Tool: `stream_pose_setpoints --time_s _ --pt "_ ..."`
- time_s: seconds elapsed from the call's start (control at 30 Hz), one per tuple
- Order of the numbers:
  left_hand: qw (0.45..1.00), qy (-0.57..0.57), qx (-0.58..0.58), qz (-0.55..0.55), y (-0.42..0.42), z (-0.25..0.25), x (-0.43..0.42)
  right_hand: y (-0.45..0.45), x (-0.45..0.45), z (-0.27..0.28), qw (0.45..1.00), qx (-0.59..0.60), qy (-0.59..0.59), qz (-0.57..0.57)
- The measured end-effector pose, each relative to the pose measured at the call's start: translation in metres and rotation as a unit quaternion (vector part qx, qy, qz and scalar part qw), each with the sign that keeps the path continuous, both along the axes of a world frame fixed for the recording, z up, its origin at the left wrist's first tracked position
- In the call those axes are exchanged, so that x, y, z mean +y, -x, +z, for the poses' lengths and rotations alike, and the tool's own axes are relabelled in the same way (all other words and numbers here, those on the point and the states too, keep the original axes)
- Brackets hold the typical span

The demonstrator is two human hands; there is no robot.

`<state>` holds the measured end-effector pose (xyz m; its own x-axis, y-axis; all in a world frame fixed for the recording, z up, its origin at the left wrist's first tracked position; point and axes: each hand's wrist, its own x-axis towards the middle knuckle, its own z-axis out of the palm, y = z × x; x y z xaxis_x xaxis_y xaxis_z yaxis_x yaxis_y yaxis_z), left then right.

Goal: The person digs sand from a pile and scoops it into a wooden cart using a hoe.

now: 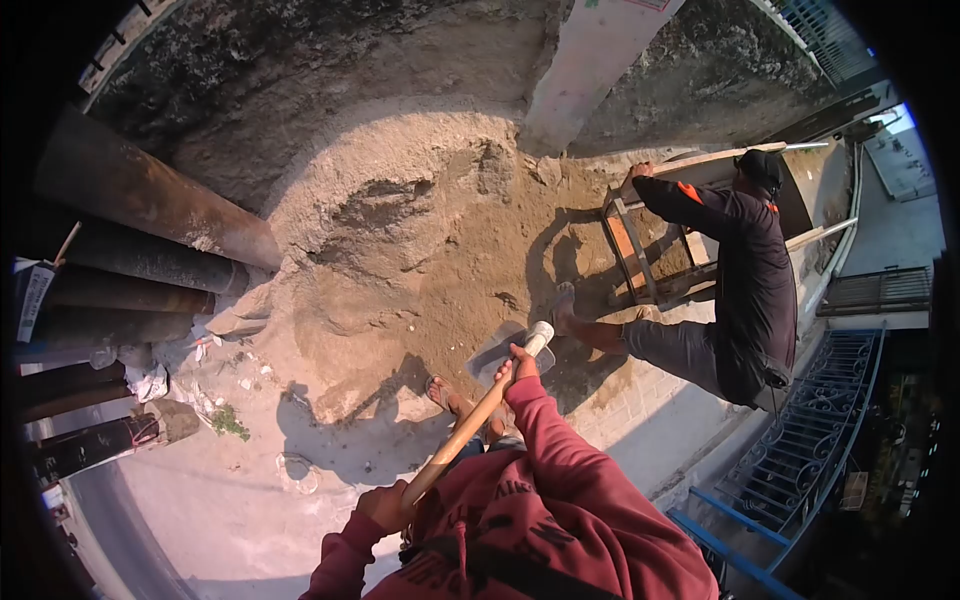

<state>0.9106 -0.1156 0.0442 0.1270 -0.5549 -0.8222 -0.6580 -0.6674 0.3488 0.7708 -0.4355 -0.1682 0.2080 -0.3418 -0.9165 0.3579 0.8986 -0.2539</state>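
Observation:
A hoe with a long wooden handle (455, 445) slants up across my body. My left hand (385, 508) is wrapped round its lower end. Higher up, my right hand (517, 368) grips the handle close to the pale metal socket (541, 332). The grey blade (490, 352) shows partly behind my right hand, above the ground near my feet. In front of me lies a heap of sand (400, 230), its face cut away and darker in the middle.
At right, a co-worker (745, 270) in dark clothes bends over a wooden-framed cart (640, 250), one hand on it. Large pipes (160, 190) lie at left. A rough wall (420, 60) and a pale pillar (590, 70) stand behind the sand. A blue metal gate (800, 420) is at lower right.

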Motion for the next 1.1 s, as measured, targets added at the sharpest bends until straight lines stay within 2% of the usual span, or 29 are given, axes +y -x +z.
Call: stream_pose_setpoints --time_s 0.07,0.1,0.17,0.3,0.33,0.37,0.4,0.47,0.53,0.6,0.63,0.7,0.73,0.77,0.83,0.87,0.9,0.93,1.0,1.1 --pt "0.999 -0.003 -0.015 -0.034 -0.017 -0.019 0.007 0.009 0.003 0.017 0.999 -0.016 0.001 -0.039" --pt "0.995 0.067 -0.055 -0.042 -0.025 -0.023 0.005 0.012 0.004 0.022 0.998 -0.038 0.003 -0.053" --pt "0.967 0.242 -0.08 0.018 -0.04 -0.025 -0.021 0.014 0.001 0.031 0.995 -0.067 0.041 -0.067" --pt "0.902 0.43 0.034 -0.012 -0.052 0.082 -0.152 0.018 -0.002 0.051 0.995 -0.045 0.062 -0.071" --pt "0.872 0.477 0.109 -0.018 -0.049 0.114 -0.177 0.023 -0.002 0.052 0.994 -0.029 0.075 -0.069" --pt "0.834 0.521 0.182 -0.023 -0.045 0.144 -0.196 0.025 -0.002 0.053 0.994 -0.015 0.088 -0.066" --pt "0.768 0.59 0.247 -0.037 -0.038 0.166 -0.211 0.029 0.002 0.054 0.989 0.014 0.131 -0.07" --pt "0.627 0.693 0.352 -0.054 -0.02 0.206 -0.23 0.054 0.001 0.036 0.997 0.007 0.03 -0.065" --pt "0.552 0.676 0.485 -0.063 -0.007 0.244 -0.243 0.071 0.007 0.037 0.996 0.021 0.041 -0.08" --pt "0.541 0.624 0.558 -0.082 0.023 0.273 -0.259 0.1 0.005 0.005 0.994 0.065 0.008 -0.089" --pt "0.382 0.718 0.581 -0.015 0.056 0.284 -0.27 0.11 0.006 0.004 0.993 0.06 0.009 -0.097" --pt "0.204 0.786 0.583 0.025 0.085 0.306 -0.27 0.13 0.005 -0.006 0.989 0.061 -0.022 -0.131" --pt "0.216 0.698 0.682 0.03 0.091 0.318 -0.263 0.138 0.001 -0.005 0.989 0.053 -0.035 -0.134" --pt "0.205 0.701 0.682 -0.016 0.092 0.325 -0.274 0.153 -0.001 -0.022 0.988 0.074 -0.025 -0.13" --pt "0.184 0.701 0.68 -0.11 0.094 0.337 -0.296 0.179 -0.011 -0.036 0.986 0.033 -0.059 -0.152" --pt "0.244 0.613 0.741 -0.13 0.092 0.351 -0.289 0.176 -0.011 -0.013 0.979 0.115 -0.005 -0.166" --pt "0.275 0.564 0.765 -0.148 0.094 0.36 -0.29 0.2 -0.016 -0.056 0.987 0.088 -0.024 -0.135" --pt "0.306 0.514 0.785 -0.161 0.096 0.368 -0.292 0.221 -0.016 -0.097 0.986 0.063 -0.02 -0.155" --pt "0.361 0.547 0.714 -0.244 0.103 0.376 -0.302 0.244 -0.026 -0.117 0.983 0.037 -0.022 -0.179" --pt "0.428 0.574 0.603 -0.351 0.116 0.374 -0.317 0.259 -0.027 -0.098 0.974 0.055 -0.029 -0.216"
